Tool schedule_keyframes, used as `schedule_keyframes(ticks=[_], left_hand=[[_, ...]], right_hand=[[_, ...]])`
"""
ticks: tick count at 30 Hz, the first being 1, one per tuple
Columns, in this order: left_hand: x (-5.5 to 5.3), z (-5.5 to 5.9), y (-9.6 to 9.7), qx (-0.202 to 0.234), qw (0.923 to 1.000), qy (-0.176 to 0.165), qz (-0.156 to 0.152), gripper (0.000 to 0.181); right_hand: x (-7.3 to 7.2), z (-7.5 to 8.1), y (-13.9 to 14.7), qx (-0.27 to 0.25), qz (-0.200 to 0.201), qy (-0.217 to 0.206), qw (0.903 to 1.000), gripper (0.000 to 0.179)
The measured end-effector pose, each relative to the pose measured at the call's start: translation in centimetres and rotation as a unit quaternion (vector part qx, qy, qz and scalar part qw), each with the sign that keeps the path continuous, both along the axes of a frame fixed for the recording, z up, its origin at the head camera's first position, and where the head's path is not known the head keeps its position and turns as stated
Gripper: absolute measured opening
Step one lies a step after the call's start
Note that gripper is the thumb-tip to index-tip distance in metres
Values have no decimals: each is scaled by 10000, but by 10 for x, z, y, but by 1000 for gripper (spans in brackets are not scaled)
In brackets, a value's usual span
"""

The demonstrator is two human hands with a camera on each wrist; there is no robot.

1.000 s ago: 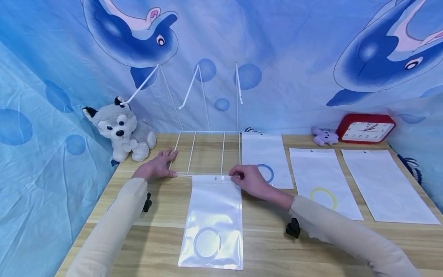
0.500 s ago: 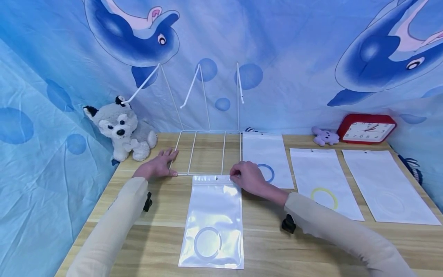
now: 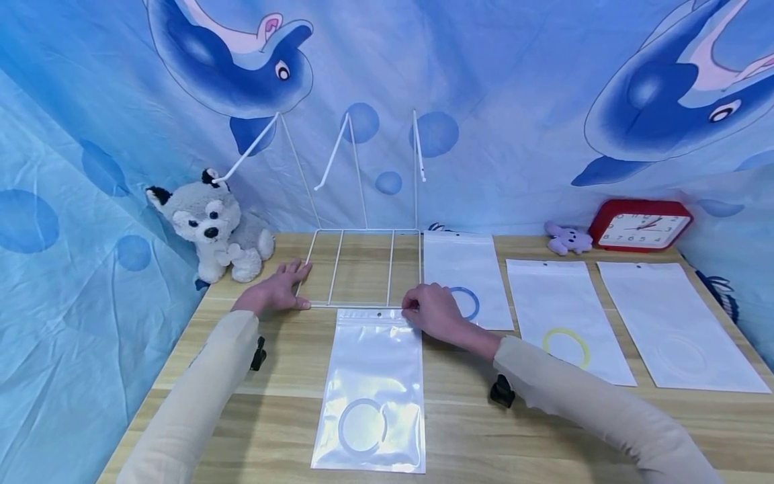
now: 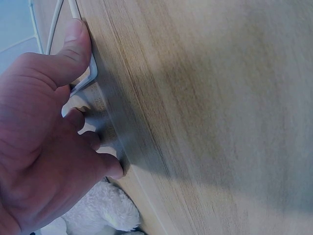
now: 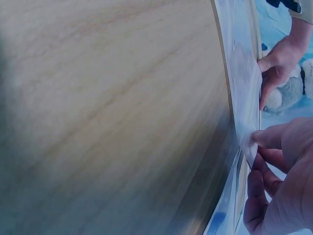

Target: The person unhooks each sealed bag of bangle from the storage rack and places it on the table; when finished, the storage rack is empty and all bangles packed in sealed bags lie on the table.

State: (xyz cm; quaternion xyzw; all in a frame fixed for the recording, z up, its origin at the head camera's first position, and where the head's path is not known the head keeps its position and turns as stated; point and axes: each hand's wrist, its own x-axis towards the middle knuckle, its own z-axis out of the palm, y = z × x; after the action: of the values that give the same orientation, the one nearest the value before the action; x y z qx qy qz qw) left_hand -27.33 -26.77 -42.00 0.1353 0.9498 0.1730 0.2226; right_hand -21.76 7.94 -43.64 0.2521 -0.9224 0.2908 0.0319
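Note:
A white wire rack [image 3: 391, 269] stands on the wooden table, its base flat and three upright prongs rising behind. My left hand [image 3: 277, 289] rests on its front left corner, thumb [image 4: 73, 46] on the front bar and fingers spread toward the table. Just in front of the rack lies a shiny white zip bag [image 3: 375, 356] with a pale ring [image 3: 342, 430] showing through near its bottom. My right hand [image 3: 437, 312] pinches the bag's top right corner between thumb and fingers, close to the rack's front bar. In the right wrist view that bag corner [image 5: 252, 152] lifts slightly.
Right of the rack lie three more white bags, one with a blue ring [image 3: 475, 302], one with a yellow ring [image 3: 585, 349] and one with a clear ring [image 3: 680, 354]. A plush husky [image 3: 211, 228], a small purple toy [image 3: 568, 239] and a red clock [image 3: 641, 225] stand behind.
The zip bag has slid very slightly toward me, away from the rack's front bar. My right forearm has shifted a little left. My left hand and the rack keep their place.

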Motion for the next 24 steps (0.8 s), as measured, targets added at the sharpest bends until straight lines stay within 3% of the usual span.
schedule_keyframes(ticks=[7, 11, 18, 24], left_hand=[[-2, -1, 4, -3, 10000, -27, -28, 94], [-4, 0, 7, 0, 10000, -6, -46, 94], [-3, 1, 5, 2, 9999, 21, -106, 94], [1, 0, 2, 15, 9998, 122, -170, 94]], right_hand=[[0, 1, 7, 34, -40, 242, 9997, 4], [-1, 6, 19, -276, -46, 367, 9989, 5], [5, 16, 62, -860, -150, 320, 9957, 10], [21, 21, 101, -1082, -371, 280, 9930, 8]])
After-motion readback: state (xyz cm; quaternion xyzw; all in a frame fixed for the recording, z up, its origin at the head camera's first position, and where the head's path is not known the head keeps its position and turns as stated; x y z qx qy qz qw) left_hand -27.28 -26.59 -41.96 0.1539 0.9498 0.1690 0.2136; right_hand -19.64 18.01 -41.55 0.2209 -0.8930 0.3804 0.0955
